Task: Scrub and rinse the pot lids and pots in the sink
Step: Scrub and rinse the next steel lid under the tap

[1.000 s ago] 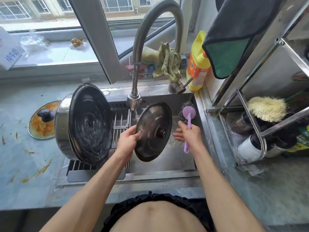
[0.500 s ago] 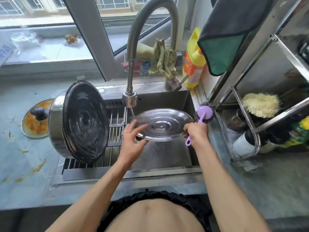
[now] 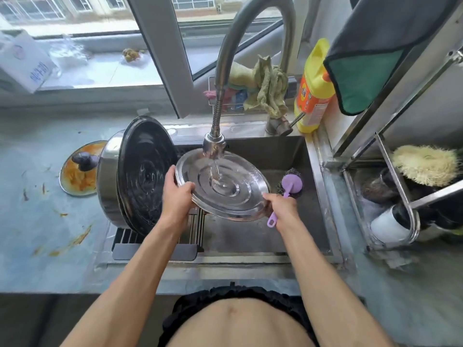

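Observation:
A round steel pot lid point(image 3: 225, 186) is held tilted over the sink point(image 3: 273, 151), its inner side up, with water from the faucet head point(image 3: 214, 144) running onto its middle. My left hand point(image 3: 175, 194) grips the lid's left rim. My right hand point(image 3: 283, 206) holds the lid's right rim together with the purple-handled scrub brush point(image 3: 290, 184), whose steel-wool head points away from me. A steel pot point(image 3: 135, 176) stands on its side on the drain rack at the sink's left, its dark inside facing right. A dirty glass lid point(image 3: 80, 169) lies on the counter left of it.
A yellow detergent bottle point(image 3: 313, 91) and rags point(image 3: 268, 86) stand behind the sink by the tap handle point(image 3: 283, 126). A metal dish rack point(image 3: 395, 186) with brushes and a cloth hung above fills the right. Food smears mark the left counter point(image 3: 50, 234).
The lid was turned from knob side towards me to inner side up, then shifted under the running water. My right hand with the brush moved to the lid's right rim.

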A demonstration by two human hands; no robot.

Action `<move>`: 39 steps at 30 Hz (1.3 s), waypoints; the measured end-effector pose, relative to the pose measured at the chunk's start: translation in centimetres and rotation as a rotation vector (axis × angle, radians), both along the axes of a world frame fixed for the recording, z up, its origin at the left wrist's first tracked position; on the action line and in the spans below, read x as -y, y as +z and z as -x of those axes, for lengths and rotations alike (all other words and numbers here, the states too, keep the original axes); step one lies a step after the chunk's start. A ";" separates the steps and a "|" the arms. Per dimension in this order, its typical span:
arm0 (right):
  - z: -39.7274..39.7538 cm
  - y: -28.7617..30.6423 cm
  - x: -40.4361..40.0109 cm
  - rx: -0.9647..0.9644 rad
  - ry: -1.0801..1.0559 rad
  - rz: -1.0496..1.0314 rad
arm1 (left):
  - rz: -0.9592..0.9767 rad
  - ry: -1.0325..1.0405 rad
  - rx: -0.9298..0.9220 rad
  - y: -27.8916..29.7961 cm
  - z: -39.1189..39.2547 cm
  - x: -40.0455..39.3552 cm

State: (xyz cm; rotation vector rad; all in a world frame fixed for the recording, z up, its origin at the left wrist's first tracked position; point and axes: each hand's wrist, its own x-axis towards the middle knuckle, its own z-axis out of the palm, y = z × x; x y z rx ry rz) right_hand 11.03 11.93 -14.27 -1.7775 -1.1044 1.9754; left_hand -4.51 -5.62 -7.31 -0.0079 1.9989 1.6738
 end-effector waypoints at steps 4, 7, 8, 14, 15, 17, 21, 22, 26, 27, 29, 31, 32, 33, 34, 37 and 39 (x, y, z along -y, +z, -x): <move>0.6 -0.4 0.7 -0.156 0.001 0.132 | -0.080 0.004 0.003 0.8 -1.1 -0.1; 0.5 -0.9 0.1 -0.083 0.026 0.067 | -0.062 -0.034 0.059 0.5 -1.5 0.2; 0.4 -0.7 -0.2 -0.060 0.048 0.055 | -0.046 -0.029 0.100 0.7 -1.2 0.1; -0.1 0.5 -1.9 -0.095 0.036 0.019 | -0.071 0.059 0.293 0.6 0.3 -0.6; -0.2 0.6 -1.7 -0.130 0.016 0.039 | -0.104 0.067 0.298 0.3 0.2 -0.7; -0.1 0.4 -1.0 -0.155 0.015 0.081 | -0.180 0.055 0.302 -0.3 -0.4 -0.9; -0.3 0.1 0.1 -0.075 0.031 0.042 | -0.247 -0.059 0.359 -1.1 -1.8 -0.7; -0.5 0.2 0.0 -0.061 0.045 0.031 | -0.234 -0.055 0.388 -1.0 -1.5 -0.5; -1.0 0.7 -1.1 -0.058 0.088 0.026 | -0.122 0.020 0.438 -0.4 0.5 0.2; -0.8 0.8 -1.2 -0.082 0.068 0.028 | -0.109 0.037 0.409 -0.2 0.7 0.2; -0.5 0.7 -1.0 -0.146 -0.008 0.048 | -0.116 0.069 0.336 0.1 0.3 -0.2; -0.5 1.0 -0.2 -0.210 -0.022 0.117 | -0.161 0.090 0.263 -0.1 -0.6 -0.3; -0.4 1.1 0.4 -0.232 -0.006 0.145 | -0.185 0.082 0.236 -0.2 -1.1 -0.4; -0.4 1.0 0.9 -0.237 0.009 0.168 | -0.194 0.065 0.217 -0.3 -1.6 -0.4; -0.2 0.9 1.3 -0.224 0.017 0.172 | -0.197 0.036 0.210 -0.4 -2.1 -0.4; -0.2 1.1 1.5 -0.131 0.029 0.114 | -0.220 -0.021 0.245 -0.3 -2.5 -0.1; -0.6 1.4 0.7 -0.100 0.071 0.071 | -0.224 0.020 0.318 0.3 -1.5 0.0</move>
